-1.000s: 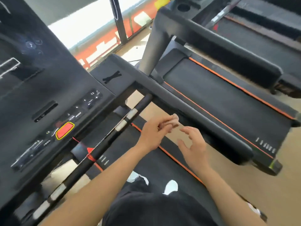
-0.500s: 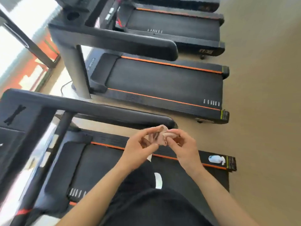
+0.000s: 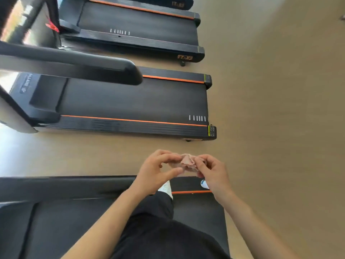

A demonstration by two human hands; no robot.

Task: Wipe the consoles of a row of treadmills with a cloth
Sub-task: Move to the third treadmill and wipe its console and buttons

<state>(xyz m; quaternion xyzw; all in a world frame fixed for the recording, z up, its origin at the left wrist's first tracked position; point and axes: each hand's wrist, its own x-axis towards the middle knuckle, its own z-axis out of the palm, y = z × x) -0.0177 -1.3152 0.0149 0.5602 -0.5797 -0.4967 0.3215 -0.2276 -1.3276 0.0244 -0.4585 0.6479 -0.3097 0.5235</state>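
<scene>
A small crumpled pink cloth [image 3: 187, 161] is held in front of me between both hands. My left hand [image 3: 156, 170] pinches its left side with thumb and fingers. My right hand [image 3: 212, 171] pinches its right side. I stand on the belt of the nearest treadmill [image 3: 56, 212]. The neighbouring treadmill [image 3: 130, 103] lies ahead, its black handrail [image 3: 74, 66] reaching in from the left. No console is in view.
A third treadmill [image 3: 138, 27] lies farther back, with a red safety tag [image 3: 52, 28] hanging at its left. Tan floor [image 3: 280, 109] spreads to the right of the row. My white shoe [image 3: 166, 189] and a small white and blue object [image 3: 204, 184] rest near the belt's end.
The view has swung right and down, away from the console to the treadmill decks and floor. My right hand has joined the left on the cloth, and both now hold it.
</scene>
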